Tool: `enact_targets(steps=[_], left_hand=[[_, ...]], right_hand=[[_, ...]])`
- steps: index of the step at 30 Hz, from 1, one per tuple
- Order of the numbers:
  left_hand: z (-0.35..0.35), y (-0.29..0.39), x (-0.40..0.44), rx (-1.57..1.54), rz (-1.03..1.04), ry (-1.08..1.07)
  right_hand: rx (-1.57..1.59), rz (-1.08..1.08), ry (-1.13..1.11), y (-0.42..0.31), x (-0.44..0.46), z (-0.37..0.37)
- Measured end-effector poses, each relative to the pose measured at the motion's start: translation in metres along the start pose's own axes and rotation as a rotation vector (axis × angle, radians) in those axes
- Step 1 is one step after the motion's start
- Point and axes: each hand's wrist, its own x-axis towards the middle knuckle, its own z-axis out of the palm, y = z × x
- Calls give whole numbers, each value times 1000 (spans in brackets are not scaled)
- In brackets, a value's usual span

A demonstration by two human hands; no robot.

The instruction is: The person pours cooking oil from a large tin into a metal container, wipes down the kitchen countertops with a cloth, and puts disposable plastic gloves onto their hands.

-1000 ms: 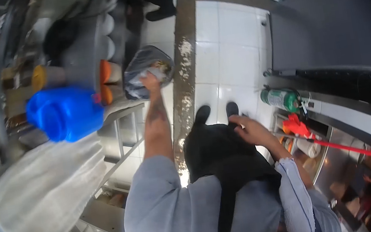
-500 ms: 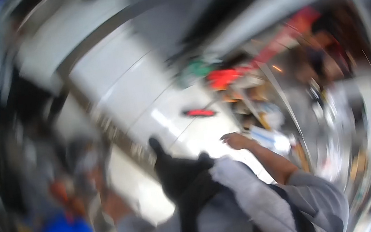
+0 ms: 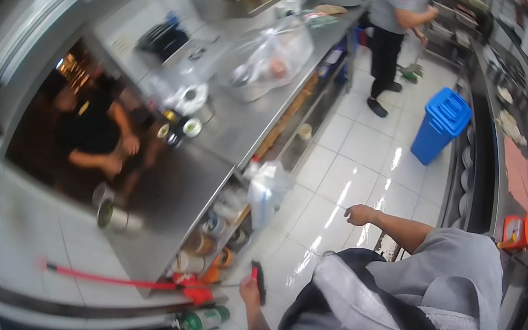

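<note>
My left hand (image 3: pixel 249 291) is low at the centre-left, over the white tiled floor (image 3: pixel 303 244). Its fingers overlap a small brush (image 3: pixel 260 283) with red and black parts; whether they grip it is unclear. My right hand (image 3: pixel 357 214) hangs over the floor right of centre, its fingers curled in, with nothing visible in them. A white cloth (image 3: pixel 352 295) lies over my chest and dark apron.
A steel counter (image 3: pixel 209 166) carries bags and containers. A blue bin (image 3: pixel 439 125) stands at right. One person (image 3: pixel 392 16) stands at the back; another (image 3: pixel 95 132) is beyond the opening. A red pole (image 3: pixel 110 277) and green cylinder (image 3: pixel 204 320) are at lower left.
The view has swung round to the counter and other people. My left hand has left the dark bag and is now by the brush. My right hand's fingers are more curled.
</note>
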Motion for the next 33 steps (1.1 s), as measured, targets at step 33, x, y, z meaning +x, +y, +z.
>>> enact_targets(steps=[33], left_hand=[[430,729,427,-419,586,-662]], right_hand=[[372,-65,888,174,263,-619]])
